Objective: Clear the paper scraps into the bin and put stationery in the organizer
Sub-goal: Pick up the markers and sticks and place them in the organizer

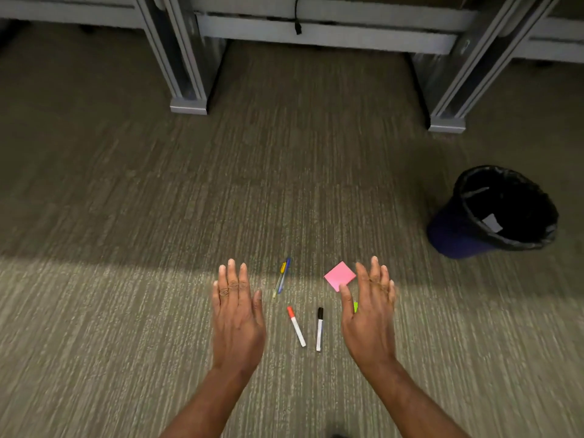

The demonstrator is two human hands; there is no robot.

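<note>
Your left hand (237,314) hangs flat over the carpet (126,216), palm down, fingers straight and together, holding nothing. Probably a ready pose before you pick, since no item is under it.

Just right of that hand, up by the fingertips: two thin pens (282,277), one blue, one yellow, side by side & touching, slim smooth plastic barrels. Lower, btwn your two hands: a red-capped marker (296,326) and a black-capped marker (319,329), white round barrels, caps pointing away from you, lying apart in a loose V. All will roll a bit on the ribbed, short-pile carpet.

Right hand (369,314) is also spread & empty, tilted slightly inward. Its thumb tip overlaps the near corner of a pink sticky pad (339,275), a flat square; can't tell if it's touching. A sliver of green paper (355,306) peeks out from under the palm.

Well right of and beyond that hand: the bin (471,241), round, dark blue, glossy black liner, one pale scrap inside. No organizer in view.
</note>
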